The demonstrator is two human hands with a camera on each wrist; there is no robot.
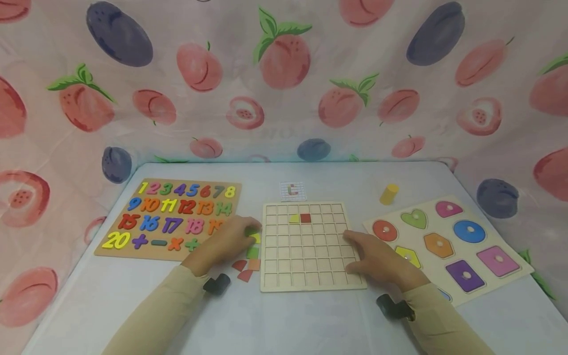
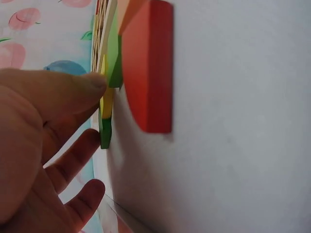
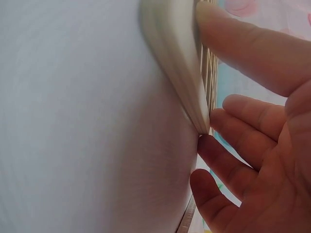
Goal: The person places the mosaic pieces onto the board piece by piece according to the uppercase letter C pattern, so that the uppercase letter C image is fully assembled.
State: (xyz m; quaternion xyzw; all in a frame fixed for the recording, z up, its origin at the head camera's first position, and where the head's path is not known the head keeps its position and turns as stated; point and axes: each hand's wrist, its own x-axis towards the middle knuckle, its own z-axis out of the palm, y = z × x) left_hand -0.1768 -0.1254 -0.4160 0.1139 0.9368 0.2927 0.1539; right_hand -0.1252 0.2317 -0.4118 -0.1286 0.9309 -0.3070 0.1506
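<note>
My left hand (image 1: 228,239) is over loose flat pieces beside the wooden grid board (image 1: 310,254). In the left wrist view its thumb touches a yellow piece (image 2: 107,103), with a dark green piece (image 2: 105,134) just beyond; the index fingertip is partly hidden. Nearer lie a light green square (image 1: 252,253), an orange square (image 1: 254,265) and red quarter-circle pieces (image 1: 244,275). My right hand (image 1: 377,254) rests its spread fingers and thumb against the board's right edge. Side by side in the board's upper cells sit a yellow triangle (image 1: 294,219) and a red square (image 1: 305,218).
Behind the board lies a small pattern card (image 1: 292,191). A number puzzle (image 1: 166,254) is at left, partly under the left hand. On the right are a shape puzzle (image 1: 479,241) with knobbed pieces and a standing yellow cylinder (image 1: 389,194). Fruit-patterned cloth surrounds the table.
</note>
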